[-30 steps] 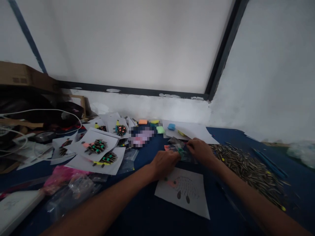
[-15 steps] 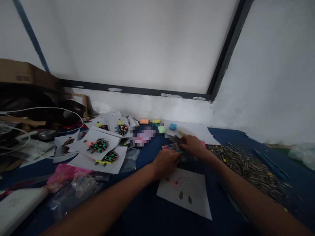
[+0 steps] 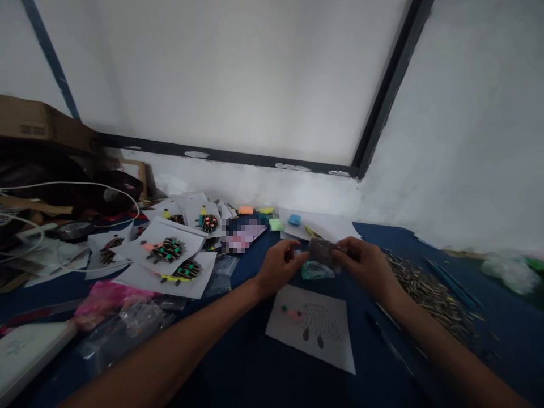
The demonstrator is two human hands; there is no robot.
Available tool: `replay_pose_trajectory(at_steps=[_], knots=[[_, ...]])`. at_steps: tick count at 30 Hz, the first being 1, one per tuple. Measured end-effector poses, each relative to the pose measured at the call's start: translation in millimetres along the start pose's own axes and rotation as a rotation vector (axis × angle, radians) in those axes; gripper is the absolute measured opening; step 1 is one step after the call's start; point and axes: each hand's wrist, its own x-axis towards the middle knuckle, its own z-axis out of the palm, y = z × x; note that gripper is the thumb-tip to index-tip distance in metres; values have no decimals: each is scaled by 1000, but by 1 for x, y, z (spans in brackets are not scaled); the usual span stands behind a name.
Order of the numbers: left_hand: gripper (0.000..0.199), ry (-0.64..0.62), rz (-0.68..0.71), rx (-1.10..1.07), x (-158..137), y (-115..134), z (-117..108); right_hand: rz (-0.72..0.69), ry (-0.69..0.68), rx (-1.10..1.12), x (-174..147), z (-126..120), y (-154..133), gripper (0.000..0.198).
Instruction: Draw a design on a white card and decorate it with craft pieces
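My right hand (image 3: 365,263) pinches a dark grey packet (image 3: 322,250) between thumb and fingers, holding it up over the blue table. Left of the packet, my left hand (image 3: 278,263) has its thumb and forefinger apart, with nothing plainly held between them. Below the packet lies a clear bag with something green (image 3: 315,271) in it. In front of my hands is a white sheet with a hedgehog picture (image 3: 312,326): pink face, green and dark dots, rows of small marks and two dark feet.
A heap of small dark sticks (image 3: 429,289) and a blue tool (image 3: 454,282) lie at right. Finished-looking hedgehog cards (image 3: 170,235) overlap at left, near plastic bags (image 3: 140,320) and white cables (image 3: 76,184). Coloured packets (image 3: 294,219) sit along the wall; a pen (image 3: 389,343) lies right of the sheet.
My right hand has lifted the grey packet and moved right with it. My left hand has come off the bags, its fingers parting. The green bag is now uncovered.
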Motion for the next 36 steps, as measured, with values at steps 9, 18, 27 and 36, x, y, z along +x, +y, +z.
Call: replay_pose_trajectory(at_steps=[9,18,27,36], knots=[[39,-126,29,-53,-5,21,2,54,-132,270,-32,16,-8,33],[40,-83,60,47,-5,15,4,127,-212,392,-36,11,-7,37],[40,-98,130,202,-8,14,5,139,-227,381,-37,13,-7,27],[41,-97,203,271,-9,11,5,151,-206,319,-38,13,-9,27]])
